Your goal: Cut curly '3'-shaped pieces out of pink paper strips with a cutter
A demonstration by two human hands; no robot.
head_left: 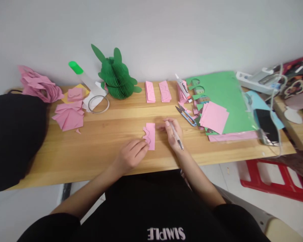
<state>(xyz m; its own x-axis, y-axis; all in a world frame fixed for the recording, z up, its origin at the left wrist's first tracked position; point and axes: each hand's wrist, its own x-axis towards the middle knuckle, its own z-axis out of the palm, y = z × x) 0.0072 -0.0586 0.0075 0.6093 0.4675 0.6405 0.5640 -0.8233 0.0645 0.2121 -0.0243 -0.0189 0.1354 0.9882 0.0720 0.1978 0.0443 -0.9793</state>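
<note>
A pink paper strip (152, 131) lies upright on the table in front of me. On its left side rests a smaller pink piece with a scalloped edge (145, 134), and a curved line shows beside it. My left hand (133, 154) presses its fingertips onto the lower left of these papers, its fingers close together. Just right of the strip, my right hand (173, 132) grips a white pen (177, 137) between thumb and fingers. Its fingers are slightly blurred. Further back lie two small stacks of pink paper, one left (150, 92) and one right (165, 91), with lines drawn on them.
A green paper honeycomb figure (118, 79) stands by the wall, near a tape ring (98, 104) and a green-capped glue stick (82, 74). At right are blue snips (188, 116), a glue tube (183, 88), green sheets (224, 101) and a phone (267, 126). Black cloth (16, 141) covers the left end.
</note>
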